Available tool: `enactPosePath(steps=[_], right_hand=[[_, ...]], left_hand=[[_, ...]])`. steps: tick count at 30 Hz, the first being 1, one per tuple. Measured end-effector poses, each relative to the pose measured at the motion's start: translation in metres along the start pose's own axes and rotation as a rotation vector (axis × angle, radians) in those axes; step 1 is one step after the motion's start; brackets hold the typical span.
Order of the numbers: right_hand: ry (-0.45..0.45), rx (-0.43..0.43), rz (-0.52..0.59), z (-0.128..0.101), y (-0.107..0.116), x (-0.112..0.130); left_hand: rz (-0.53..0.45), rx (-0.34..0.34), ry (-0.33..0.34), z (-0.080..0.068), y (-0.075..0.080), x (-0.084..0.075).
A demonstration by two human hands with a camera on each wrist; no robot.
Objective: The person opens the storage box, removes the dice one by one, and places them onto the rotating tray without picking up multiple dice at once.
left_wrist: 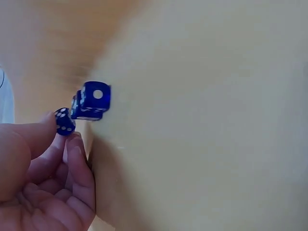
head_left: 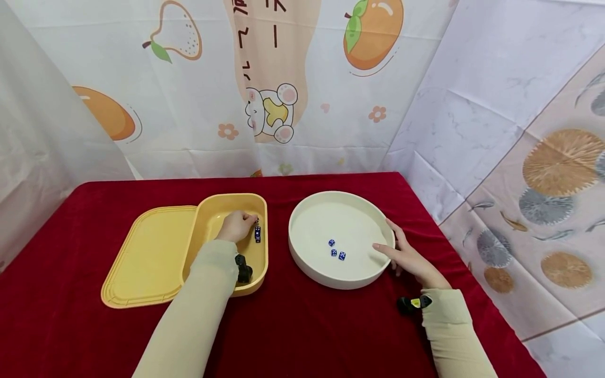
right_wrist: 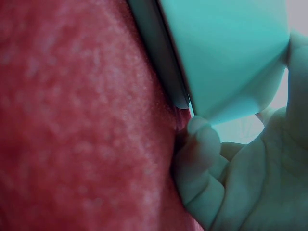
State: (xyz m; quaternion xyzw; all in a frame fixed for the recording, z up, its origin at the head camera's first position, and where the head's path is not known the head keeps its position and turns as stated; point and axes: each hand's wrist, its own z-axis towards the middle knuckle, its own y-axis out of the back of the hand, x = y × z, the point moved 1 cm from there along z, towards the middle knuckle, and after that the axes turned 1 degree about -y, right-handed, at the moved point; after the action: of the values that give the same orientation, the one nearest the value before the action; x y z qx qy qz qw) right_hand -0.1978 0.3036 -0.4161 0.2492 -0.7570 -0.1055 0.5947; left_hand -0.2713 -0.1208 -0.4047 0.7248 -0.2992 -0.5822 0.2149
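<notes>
Inside the yellow box [head_left: 264, 262], near its right wall, my left hand [head_left: 235, 227] pinches a blue die [left_wrist: 65, 121] with white pips between thumb and fingertips. Right beside that die, a short row of blue dice [left_wrist: 96, 98] lies along the wall. My right hand [head_left: 410, 257] grips the right side of a round white tray [head_left: 319, 269], thumb over the rim and fingers along the outer wall. Three blue dice [head_left: 333, 252] lie on the tray's floor, left of my right thumb. In the right wrist view, curled fingers [right_wrist: 199, 159] show low against the tray's side, close to the cloth.
A yellow lid [head_left: 146, 252] lies flat at the left, its right edge against the box. Red cloth [head_left: 312, 325] covers the table. Printed curtains [head_left: 326, 142] hang behind the table and along its right side.
</notes>
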Motion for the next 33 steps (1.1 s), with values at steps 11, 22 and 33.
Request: enactPosePath(steps=[11,22,33], right_hand=[[-0.009,-0.004,-0.001,0.000,0.001,0.003],[0.005,0.002,-0.002,-0.001,0.000,0.003],[0.010,0.001,0.002,-0.002,0.000,0.004]], left_hand=[[-0.327,-0.191,-0.012,-0.004,0.006,-0.013],[-0.460,-0.290,-0.075,-0.008,0.012,-0.025],[-0.474,-0.234,-0.152,-0.009,0.014,-0.040]])
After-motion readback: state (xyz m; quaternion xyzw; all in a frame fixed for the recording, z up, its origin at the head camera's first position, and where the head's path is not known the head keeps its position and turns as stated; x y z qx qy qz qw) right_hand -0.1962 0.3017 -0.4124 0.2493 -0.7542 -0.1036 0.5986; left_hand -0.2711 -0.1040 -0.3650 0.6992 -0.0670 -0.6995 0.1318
